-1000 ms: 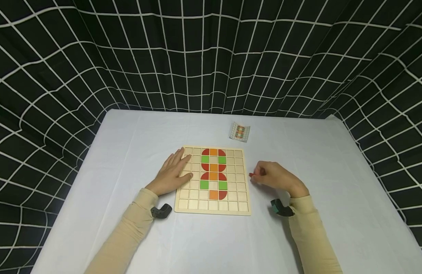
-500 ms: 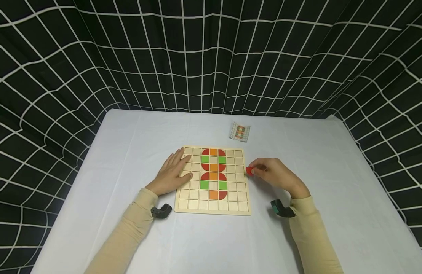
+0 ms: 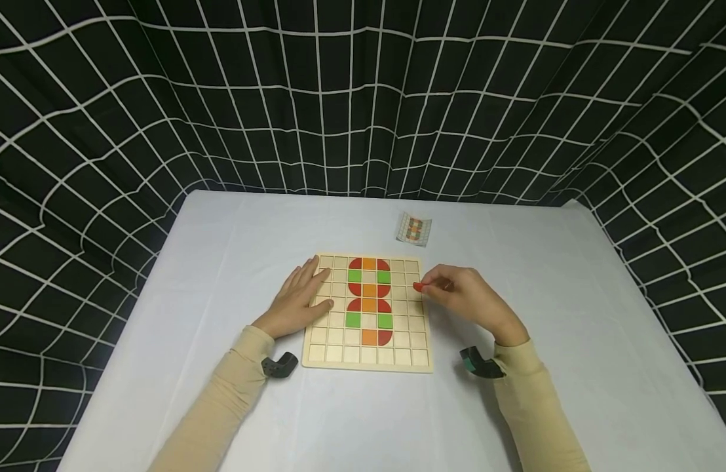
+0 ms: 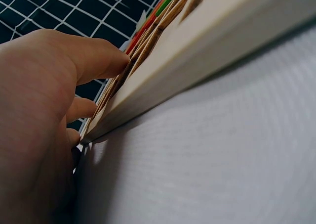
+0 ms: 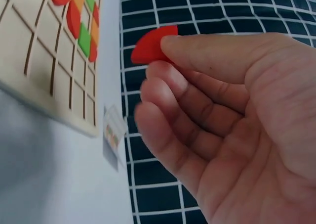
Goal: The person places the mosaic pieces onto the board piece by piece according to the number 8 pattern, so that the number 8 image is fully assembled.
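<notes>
No writing could be read on the wooden board (image 3: 367,313) or on the small pattern card (image 3: 414,229) lying well beyond its far edge. The right hand (image 3: 472,300) pinched a red quarter-round piece (image 3: 418,286) between thumb and forefinger, just over the board's right edge. The left hand (image 3: 301,299) lay flat on the board's left columns, fingers straight and slightly spread. Bare white tabletop (image 3: 575,341) lay open on every side of the board.
</notes>
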Available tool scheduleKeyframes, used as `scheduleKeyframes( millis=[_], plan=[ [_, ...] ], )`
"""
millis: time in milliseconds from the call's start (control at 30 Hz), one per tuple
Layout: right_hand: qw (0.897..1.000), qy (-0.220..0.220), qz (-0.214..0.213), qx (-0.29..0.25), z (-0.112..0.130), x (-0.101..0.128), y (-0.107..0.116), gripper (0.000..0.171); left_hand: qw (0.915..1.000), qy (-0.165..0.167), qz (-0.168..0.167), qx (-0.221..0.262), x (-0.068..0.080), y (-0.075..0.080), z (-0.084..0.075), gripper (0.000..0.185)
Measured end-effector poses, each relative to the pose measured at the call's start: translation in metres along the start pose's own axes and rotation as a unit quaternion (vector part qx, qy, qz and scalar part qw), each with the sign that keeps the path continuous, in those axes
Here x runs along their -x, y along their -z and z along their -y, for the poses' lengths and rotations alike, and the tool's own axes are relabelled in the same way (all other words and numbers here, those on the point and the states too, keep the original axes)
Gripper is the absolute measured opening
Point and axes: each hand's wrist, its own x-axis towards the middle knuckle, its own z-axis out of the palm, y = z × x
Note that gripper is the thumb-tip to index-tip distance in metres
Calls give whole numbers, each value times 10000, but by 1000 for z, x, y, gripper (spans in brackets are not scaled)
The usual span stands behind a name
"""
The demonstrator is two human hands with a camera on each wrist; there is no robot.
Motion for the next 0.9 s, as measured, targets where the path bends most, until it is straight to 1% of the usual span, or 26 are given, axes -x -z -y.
scheduleKeyframes(
  millis=[100,200,267,400,467,733,900],
  plan=[
    [9996,224,-178,67,6,-1,-2,4,10000,-11,-13,3,0,0,1,73],
    [9991,361,-224,66,12,-4,-4,4,10000,19,-7,-32,1,0,2,73],
    [9988,463,-134,-21,17,-5,-6,12,10000,12,-11,-26,1,1,2,73],
    [9972,737,109,-38,26,-6,-11,35,10000,16,10,-17,2,1,1,73],
    [9961,858,177,-37,31,-7,-14,40,10000,17,24,-15,2,1,1,73],
    [9943,1037,217,-151,53,-14,-27,22,10000,-12,13,-51,1,1,0,73],
    [9930,1152,272,-55,59,-18,-36,12,10000,14,33,3,1,1,0,73]
  ],
)
